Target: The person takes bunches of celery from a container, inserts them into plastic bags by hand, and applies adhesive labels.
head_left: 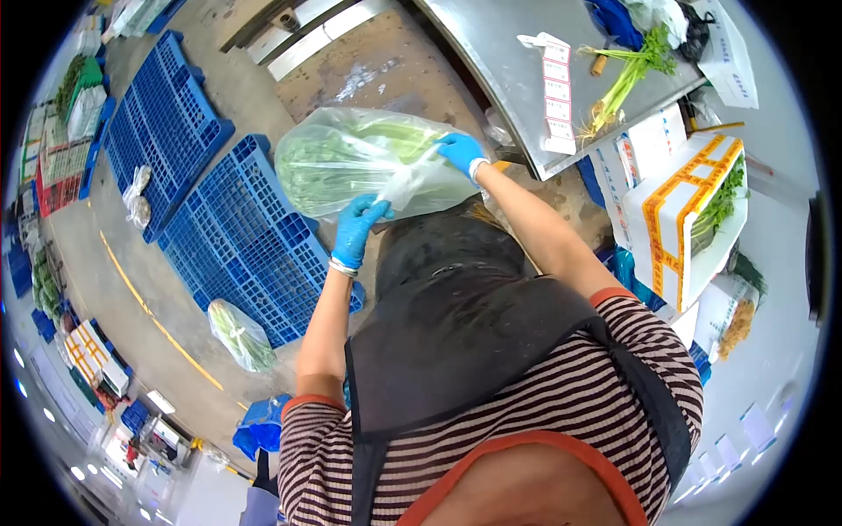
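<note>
A large clear plastic bag [329,162] full of green leafy vegetables lies across in front of my body, over the brown surface. My left hand [357,230], in a blue glove, is closed on the bag's near edge, with the fingertips pinching the plastic. My right hand [458,152], also gloved in blue, holds gathered plastic near the bag's right end. Whitish folded plastic stretches between the two hands.
Blue pallets [254,237] lie on the floor at left, with another bagged vegetable [239,335] beside them. A metal table [517,96] at upper right bears celery [627,83] and a label strip [557,92]. A foam box [680,219] of greens stands at right.
</note>
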The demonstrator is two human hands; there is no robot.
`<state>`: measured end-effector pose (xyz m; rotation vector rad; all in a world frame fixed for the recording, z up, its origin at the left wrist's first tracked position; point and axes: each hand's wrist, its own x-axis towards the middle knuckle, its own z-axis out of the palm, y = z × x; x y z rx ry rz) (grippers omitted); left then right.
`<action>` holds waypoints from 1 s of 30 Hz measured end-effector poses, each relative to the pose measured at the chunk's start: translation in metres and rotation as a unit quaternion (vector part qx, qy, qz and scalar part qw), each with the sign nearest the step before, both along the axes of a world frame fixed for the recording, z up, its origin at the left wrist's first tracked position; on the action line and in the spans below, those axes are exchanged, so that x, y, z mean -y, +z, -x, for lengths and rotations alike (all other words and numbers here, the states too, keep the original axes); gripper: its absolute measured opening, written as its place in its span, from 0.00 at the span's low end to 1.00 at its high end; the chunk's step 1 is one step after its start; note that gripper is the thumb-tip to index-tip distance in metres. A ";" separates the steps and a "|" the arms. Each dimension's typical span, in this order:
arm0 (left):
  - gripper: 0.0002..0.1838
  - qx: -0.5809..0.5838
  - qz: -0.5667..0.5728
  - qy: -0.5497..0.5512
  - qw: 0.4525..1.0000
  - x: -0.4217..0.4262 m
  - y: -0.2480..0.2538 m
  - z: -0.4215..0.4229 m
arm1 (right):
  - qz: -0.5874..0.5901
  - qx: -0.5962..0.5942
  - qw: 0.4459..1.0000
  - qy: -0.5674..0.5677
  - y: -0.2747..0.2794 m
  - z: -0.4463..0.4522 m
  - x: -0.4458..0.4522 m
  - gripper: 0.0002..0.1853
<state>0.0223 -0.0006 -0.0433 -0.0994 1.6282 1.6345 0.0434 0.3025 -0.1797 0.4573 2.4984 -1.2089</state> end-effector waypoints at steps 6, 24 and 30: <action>0.17 0.200 -0.332 0.259 0.885 -0.036 0.006 0.033 | 0.661 0.027 0.730 -0.172 0.110 0.022 0.025 0.15; 0.31 -0.015 -0.022 -0.205 0.978 -0.063 -0.063 0.043 | -0.007 -0.045 0.999 0.012 0.129 -0.009 0.059 0.13; 0.13 -0.241 0.133 -0.183 0.944 -0.083 -0.058 0.020 | 0.021 -0.005 0.982 -0.188 0.065 -0.001 0.057 0.18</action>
